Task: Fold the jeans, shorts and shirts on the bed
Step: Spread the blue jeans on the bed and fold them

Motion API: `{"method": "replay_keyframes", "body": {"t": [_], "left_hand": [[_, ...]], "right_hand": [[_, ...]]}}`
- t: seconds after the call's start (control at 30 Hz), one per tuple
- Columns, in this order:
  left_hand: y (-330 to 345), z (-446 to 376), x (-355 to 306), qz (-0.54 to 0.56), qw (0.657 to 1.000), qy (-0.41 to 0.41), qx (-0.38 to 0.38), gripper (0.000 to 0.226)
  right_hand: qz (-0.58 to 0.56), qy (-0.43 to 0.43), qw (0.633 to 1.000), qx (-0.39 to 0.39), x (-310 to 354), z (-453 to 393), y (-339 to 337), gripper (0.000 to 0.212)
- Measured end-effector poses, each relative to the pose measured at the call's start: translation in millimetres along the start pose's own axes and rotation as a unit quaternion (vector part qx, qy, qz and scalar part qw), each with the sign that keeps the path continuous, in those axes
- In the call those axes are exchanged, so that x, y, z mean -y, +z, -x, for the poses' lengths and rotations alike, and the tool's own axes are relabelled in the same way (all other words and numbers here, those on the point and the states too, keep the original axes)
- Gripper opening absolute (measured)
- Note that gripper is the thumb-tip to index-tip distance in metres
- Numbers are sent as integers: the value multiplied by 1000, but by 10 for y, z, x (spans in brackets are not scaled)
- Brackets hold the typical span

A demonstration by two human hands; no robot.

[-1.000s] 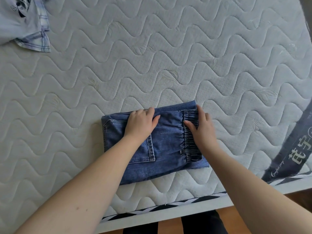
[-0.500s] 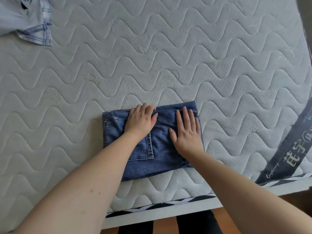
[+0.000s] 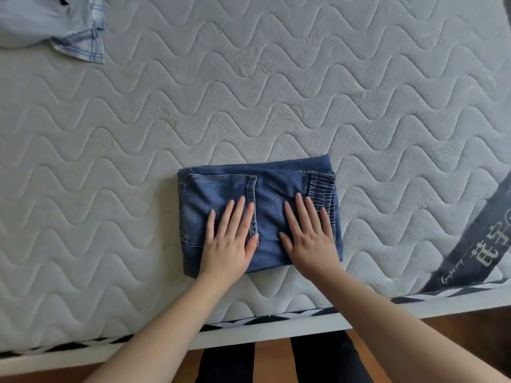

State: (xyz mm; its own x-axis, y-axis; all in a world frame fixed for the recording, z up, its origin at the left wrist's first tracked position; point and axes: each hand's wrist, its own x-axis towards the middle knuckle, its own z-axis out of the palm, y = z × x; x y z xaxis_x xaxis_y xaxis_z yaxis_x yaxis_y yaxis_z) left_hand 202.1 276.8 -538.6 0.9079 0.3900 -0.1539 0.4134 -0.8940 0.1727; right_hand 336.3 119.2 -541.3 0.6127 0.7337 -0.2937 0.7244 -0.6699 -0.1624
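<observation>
Head view. A pair of folded denim jeans is shown as a compact rectangle at lower centre of the frame, lying on the quilted mattress of the bed near its front edge. A back pocket is seen on the packet's left part and an elasticated waistband along its right edge. The left hand and right hand are laid flat on the denim, fingers straight and spread; nothing is gripped. This garment is judged to be folded, with only a final pressing in hand. At upper left of the frame a crumpled pale blue plaid shirt is seen unfolded and partly cropped, so work remains. No shorts are visible.
</observation>
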Motion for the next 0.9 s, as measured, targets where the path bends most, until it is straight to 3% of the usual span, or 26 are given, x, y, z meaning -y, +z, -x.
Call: {"method": "replay_keyframes", "body": {"t": [0.07, 0.2, 0.33, 0.43, 0.53, 0.67, 0.77, 0.83, 0.9], "left_hand": [[142, 93, -6, -27, 998, -19, 52, 64], [177, 45, 17, -26, 996, -24, 81, 65], [82, 99, 276, -6, 1000, 10, 7, 60], [31, 150, 593, 8, 994, -81, -79, 60], [0, 175, 813, 129, 947, -268, -118, 62], [-21, 147, 888, 300, 881, -360, -61, 46], [-11, 44, 895, 413, 806, -424, -4, 33], [-21, -31, 923, 419, 797, -435, 25, 35], [-47, -75, 949, 395, 815, -422, 32, 36]], "right_hand": [[10, -15, 999, 29, -47, 10, 65, 67], [-20, -26, 999, 6, -139, -13, -38, 65], [-92, 49, 994, -41, -305, 120, -110, 76], [-224, 178, 957, -39, -379, 100, -128, 99], [-294, 224, 929, -18, -434, -29, -154, 104], [-367, 254, 895, 0, -483, -251, -208, 93], [-385, 274, 881, 12, -500, -336, -225, 84], [-379, 274, 884, 8, -495, -329, -223, 83], [-379, 273, 884, 3, -491, -307, -223, 89]]}}
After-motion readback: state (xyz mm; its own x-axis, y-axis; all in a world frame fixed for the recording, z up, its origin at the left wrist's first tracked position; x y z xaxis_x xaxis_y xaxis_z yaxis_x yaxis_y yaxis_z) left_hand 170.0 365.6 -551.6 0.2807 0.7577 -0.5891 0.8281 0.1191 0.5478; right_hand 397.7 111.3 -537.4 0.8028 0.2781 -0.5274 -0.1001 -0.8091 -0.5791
